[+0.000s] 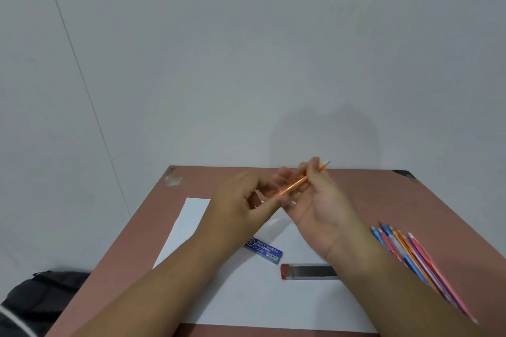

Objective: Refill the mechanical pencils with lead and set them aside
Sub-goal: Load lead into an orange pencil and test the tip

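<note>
Nearest on the paper point(246, 295) lies the clear lead tube point(312, 271), red cap to the left, its length running left to right. Just beyond it the blue lead case point(263, 250) lies aslant. To the right, on the table point(410, 200), the pile of pencils point(410, 257) fans toward the near right corner, partly under the right forearm.

Above these both hands meet. The right hand point(320, 208) curls its fingers round the orange pencil point(295, 185), whose long axis runs from lower left up to the far right, tip past the thumb. The left hand point(238, 200) pinches at the pencil's near, lower end; what it holds there I cannot tell. That end faces the left hand, so the cap or lead work probably falls to it.
</note>
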Action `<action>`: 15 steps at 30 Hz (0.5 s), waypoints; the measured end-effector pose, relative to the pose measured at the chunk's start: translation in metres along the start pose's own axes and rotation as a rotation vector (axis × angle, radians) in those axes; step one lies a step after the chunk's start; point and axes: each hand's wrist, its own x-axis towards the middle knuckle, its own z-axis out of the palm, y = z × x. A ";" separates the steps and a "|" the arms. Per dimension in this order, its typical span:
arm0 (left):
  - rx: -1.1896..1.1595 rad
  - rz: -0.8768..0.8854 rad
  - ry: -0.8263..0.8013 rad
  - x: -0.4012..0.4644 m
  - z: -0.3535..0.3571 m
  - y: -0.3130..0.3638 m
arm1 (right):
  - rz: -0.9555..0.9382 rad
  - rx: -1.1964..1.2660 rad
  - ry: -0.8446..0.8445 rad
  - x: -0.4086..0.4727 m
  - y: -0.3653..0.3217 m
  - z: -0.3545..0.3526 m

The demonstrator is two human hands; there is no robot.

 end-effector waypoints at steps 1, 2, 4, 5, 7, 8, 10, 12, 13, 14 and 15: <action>-0.025 -0.037 -0.014 -0.001 -0.001 0.000 | -0.008 0.098 0.010 0.002 -0.003 -0.001; -0.045 -0.076 -0.027 -0.001 -0.002 0.000 | -0.012 0.198 0.011 0.003 -0.006 -0.002; -0.103 -0.159 -0.050 -0.002 -0.004 -0.001 | -0.010 0.339 0.015 0.005 -0.013 -0.006; -0.159 -0.215 -0.064 -0.001 -0.005 0.000 | -0.010 0.369 0.017 0.005 -0.016 -0.009; -0.298 -0.317 -0.098 -0.001 -0.006 0.003 | -0.015 0.408 0.003 0.003 -0.020 -0.012; -0.362 -0.344 -0.116 -0.001 -0.007 0.004 | -0.023 0.426 -0.005 0.002 -0.020 -0.013; -0.465 -0.372 -0.160 0.000 -0.008 0.006 | -0.035 0.449 -0.016 0.000 -0.021 -0.014; -0.532 -0.393 -0.202 -0.001 -0.009 0.008 | -0.040 0.466 -0.025 -0.002 -0.022 -0.013; -0.554 -0.401 -0.222 -0.001 -0.009 0.009 | -0.040 0.472 -0.028 -0.003 -0.023 -0.012; -0.570 -0.402 -0.240 -0.001 -0.009 0.010 | -0.040 0.476 -0.031 -0.003 -0.023 -0.012; -0.581 -0.396 -0.256 -0.001 -0.009 0.010 | -0.040 0.479 -0.033 -0.004 -0.023 -0.012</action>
